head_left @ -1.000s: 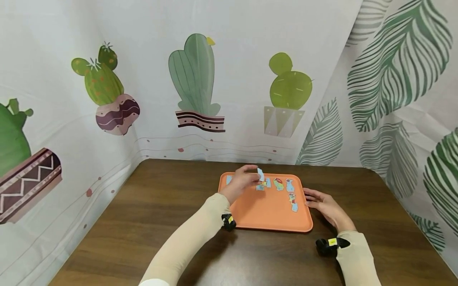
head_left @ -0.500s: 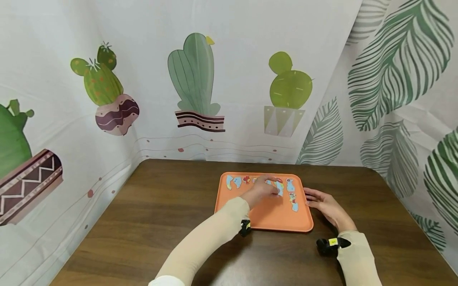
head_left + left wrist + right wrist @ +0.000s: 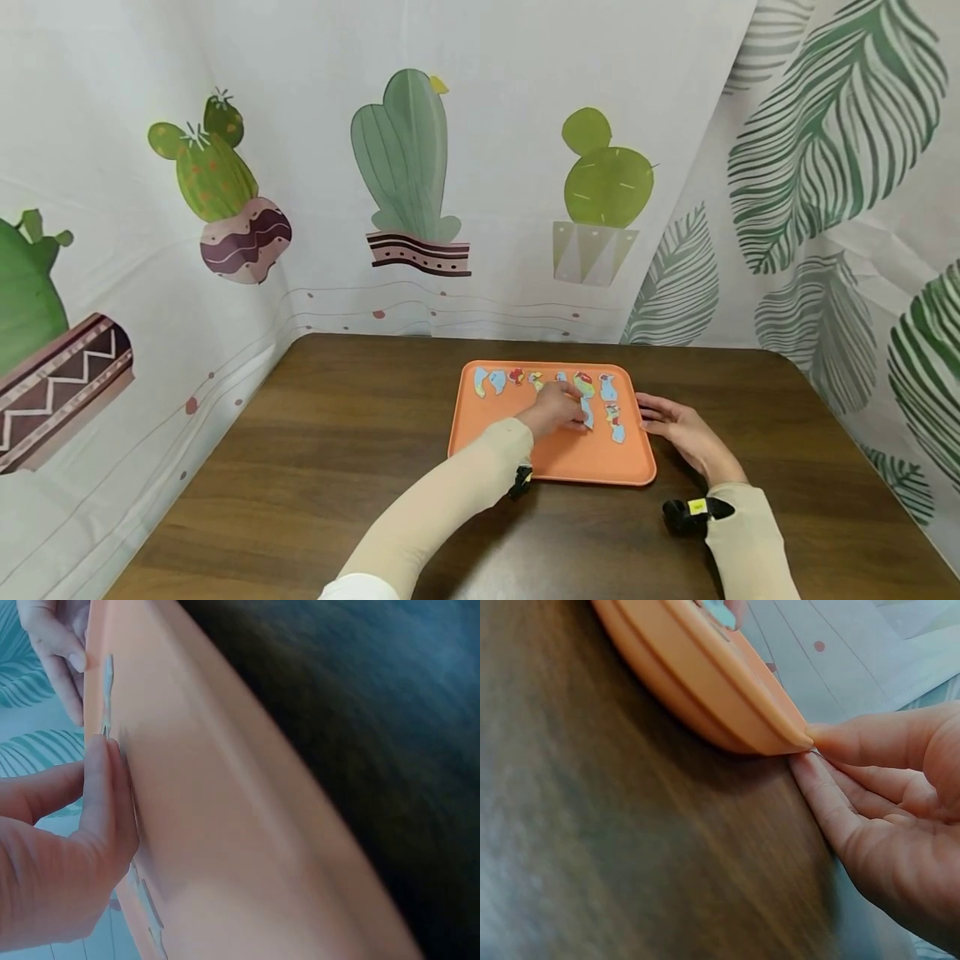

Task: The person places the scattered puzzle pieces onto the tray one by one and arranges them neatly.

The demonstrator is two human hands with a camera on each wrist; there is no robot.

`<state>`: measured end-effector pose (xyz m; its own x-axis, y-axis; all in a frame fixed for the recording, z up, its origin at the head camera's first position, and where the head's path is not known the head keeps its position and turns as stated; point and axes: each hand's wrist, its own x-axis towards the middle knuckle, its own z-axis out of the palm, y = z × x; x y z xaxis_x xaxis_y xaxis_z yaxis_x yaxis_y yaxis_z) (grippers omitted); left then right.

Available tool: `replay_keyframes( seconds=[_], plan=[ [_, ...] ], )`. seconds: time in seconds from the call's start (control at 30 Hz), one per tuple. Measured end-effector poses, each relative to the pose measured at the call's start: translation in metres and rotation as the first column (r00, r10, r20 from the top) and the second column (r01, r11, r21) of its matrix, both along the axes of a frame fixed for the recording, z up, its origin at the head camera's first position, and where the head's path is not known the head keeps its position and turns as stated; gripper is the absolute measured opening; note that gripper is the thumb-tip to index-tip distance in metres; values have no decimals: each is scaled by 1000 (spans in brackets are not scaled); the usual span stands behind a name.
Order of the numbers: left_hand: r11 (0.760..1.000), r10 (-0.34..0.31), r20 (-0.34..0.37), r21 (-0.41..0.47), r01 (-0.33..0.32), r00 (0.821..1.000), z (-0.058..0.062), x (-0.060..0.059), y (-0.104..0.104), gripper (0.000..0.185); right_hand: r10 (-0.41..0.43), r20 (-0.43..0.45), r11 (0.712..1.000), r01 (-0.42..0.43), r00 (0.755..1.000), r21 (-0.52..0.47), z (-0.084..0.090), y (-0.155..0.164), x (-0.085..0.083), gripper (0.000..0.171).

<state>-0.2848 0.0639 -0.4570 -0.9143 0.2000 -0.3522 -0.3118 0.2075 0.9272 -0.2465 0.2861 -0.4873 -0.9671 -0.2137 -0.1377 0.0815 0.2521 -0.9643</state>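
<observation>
An orange tray [image 3: 547, 458] lies on the table, with several small printed puzzle pieces on it. Over its right half, my left hand [image 3: 557, 408] pinches a light blue puzzle piece [image 3: 587, 412] between thumb and fingers, low above the tray; whether the piece touches the tray I cannot tell. Just right of it lie a blue piece [image 3: 607, 387] and a small joined pair [image 3: 615, 423]. At the tray's right edge my right hand [image 3: 686, 433] pinches the rim [image 3: 780, 739], thumb on the edge and fingers beneath. The left hand partly covers some of the back row.
Along the tray's back edge are a pale piece [image 3: 480, 382], a blue piece [image 3: 498, 382], a red piece [image 3: 517, 377] and a red-green piece [image 3: 583, 384]. The brown wooden table [image 3: 337, 433] ends at a patterned curtain [image 3: 495, 167] behind.
My left hand has moved right and then nearer with the light blue puzzle piece, bringing it from above the tray's back edge down toward its right half. The right hand stays at the rim.
</observation>
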Motion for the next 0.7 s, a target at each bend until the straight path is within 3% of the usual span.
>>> replay_keyframes(
  seconds=[0.7],
  plan=[
    [995, -12, -18, -101, 10, 1000, 3, 10, 3, 23, -1, 1, 1000, 1, 1000, -6, 0, 1, 1, 60]
  ],
)
